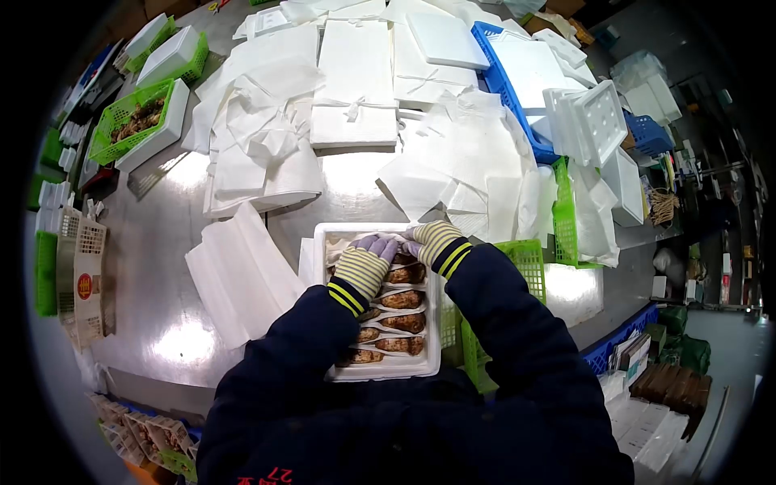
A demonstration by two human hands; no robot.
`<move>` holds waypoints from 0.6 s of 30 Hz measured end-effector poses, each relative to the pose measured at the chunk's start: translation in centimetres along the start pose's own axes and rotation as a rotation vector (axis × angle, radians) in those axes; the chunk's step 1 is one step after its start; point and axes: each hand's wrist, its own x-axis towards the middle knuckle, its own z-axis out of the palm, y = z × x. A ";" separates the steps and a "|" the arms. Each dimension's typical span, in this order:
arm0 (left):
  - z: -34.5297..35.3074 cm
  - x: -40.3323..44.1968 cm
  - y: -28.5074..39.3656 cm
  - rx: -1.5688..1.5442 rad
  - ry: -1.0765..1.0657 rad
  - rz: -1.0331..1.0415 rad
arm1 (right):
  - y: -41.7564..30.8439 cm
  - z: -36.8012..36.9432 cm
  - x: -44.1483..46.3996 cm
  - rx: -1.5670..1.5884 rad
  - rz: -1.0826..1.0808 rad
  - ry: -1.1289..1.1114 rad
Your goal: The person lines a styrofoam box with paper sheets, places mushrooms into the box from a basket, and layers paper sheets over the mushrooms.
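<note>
A white foam box (433, 339) stands at the table's near edge, right in front of my body. Inside lie several brown, mottled mushrooms (402, 300) in rows, with folds of white paper between them. My left hand (368, 263), in a striped glove with lilac fingertips, reaches over the far part of the box with its fingers bent and close together. From the far right corner my right hand (432, 240), gloved alike, curls its fingers inward beside the left fingertips. White paper shows around both sets of fingertips; what they pinch is hidden.
A folded white sheet (245, 271) lies left of the box. Stacks of white paper (353, 73) spread across the back. A blue crate (508, 89) holds foam lids at the right. Green baskets (525, 263) stand right of the box; another green basket (105, 137) holds brown pieces far left.
</note>
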 end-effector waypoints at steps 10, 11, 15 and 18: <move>-1.4 2.0 -0.6 -0.083 -0.238 -0.137 | 1.1 5.0 -3.7 -0.332 -0.074 0.335; -1.8 2.3 -0.5 -0.099 -0.297 -0.152 | -1.3 2.3 -3.9 -0.353 0.082 0.067; -2.0 2.5 -0.5 -0.098 -0.314 -0.163 | -2.3 1.5 -2.8 -0.279 0.169 0.095; -1.6 2.5 -0.8 -0.103 -0.300 -0.163 | -1.9 1.1 -2.0 -0.253 0.185 0.080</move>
